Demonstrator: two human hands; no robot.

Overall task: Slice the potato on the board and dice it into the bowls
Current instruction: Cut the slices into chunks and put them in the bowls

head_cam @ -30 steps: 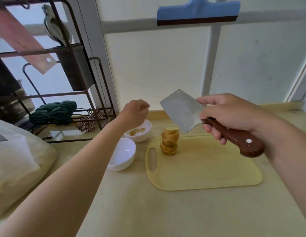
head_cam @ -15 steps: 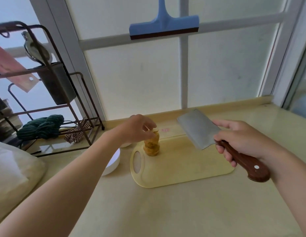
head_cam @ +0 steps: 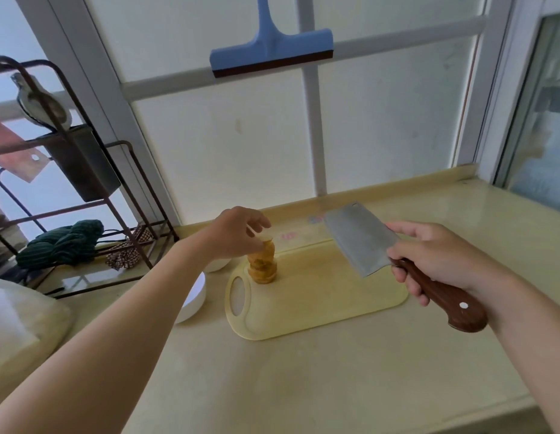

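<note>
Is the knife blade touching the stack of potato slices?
No, the knife, held by the right hand, hangs above the board, apart from the potato stack.

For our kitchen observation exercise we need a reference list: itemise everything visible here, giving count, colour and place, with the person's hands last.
potato slices: one stack, golden, board's left end
cutting board: one, pale yellow, on counter
cleaver: one, steel blade, brown handle, above board
bowls: two, white, left of board, partly hidden
squeegee: one, blue, on window
rack: one, dark metal, far left
cloth: one, dark green, on rack
left hand: at stack's top, grip unclear
right hand: grips cleaver handle
</note>
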